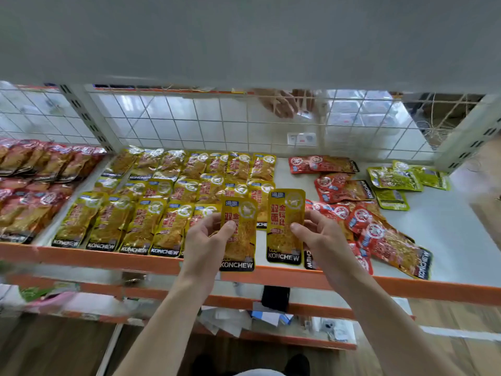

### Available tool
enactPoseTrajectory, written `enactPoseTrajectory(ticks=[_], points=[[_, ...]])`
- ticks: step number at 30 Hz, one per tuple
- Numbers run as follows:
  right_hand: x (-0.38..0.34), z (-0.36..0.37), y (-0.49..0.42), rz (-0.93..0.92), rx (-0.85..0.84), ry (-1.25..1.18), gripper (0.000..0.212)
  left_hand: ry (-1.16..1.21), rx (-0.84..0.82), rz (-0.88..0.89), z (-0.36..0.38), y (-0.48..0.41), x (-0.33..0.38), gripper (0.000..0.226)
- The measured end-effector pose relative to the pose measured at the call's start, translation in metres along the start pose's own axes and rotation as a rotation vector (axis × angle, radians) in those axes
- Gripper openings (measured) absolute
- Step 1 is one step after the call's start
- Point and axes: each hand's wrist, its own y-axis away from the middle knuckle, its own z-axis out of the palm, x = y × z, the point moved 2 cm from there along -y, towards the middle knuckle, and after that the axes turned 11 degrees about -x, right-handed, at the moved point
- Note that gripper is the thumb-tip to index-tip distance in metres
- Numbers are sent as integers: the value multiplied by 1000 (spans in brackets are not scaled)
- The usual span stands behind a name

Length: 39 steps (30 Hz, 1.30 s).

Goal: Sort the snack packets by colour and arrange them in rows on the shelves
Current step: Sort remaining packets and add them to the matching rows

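Head view shows two yellow packets upright over the shelf (447, 240) front edge, the left packet (241, 248) pinched by the left hand (206, 240), the right packet (284, 213) by the right hand (322, 237), between three yellow rows (162, 202) and one loose red heap (379, 226).

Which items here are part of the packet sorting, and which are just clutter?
Job: left hand gripping left yellow packet; right hand gripping right yellow packet; yellow rows; red rows; loose red pile; green packets; shelf.
Lying about: wall socket; black object; papers lower down; another person's hand behind the mesh.
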Motion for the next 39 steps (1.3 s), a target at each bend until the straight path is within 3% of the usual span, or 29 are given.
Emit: enactPoseTrajectory(ticks=[4,8,23,29,35,39], points=[[1,24,-13,5,18,102,16,-49,17,18,-28,-5,7,18],[4,35,-25,17,73,255,14,-92,12,17,-42,-18,5,6],[8,43,-45,107,128,769,14,-247,44,29,-44,-32,-2,3],[10,51,-39,52,166,895,27,-232,39,46,-43,-29,-1,11],[16,55,-29,23,156,989,56,-216,35,64,-43,-24,-1,20],[20,58,-25,8,161,1016,50,-211,10,74,-45,-24,-3,8]])
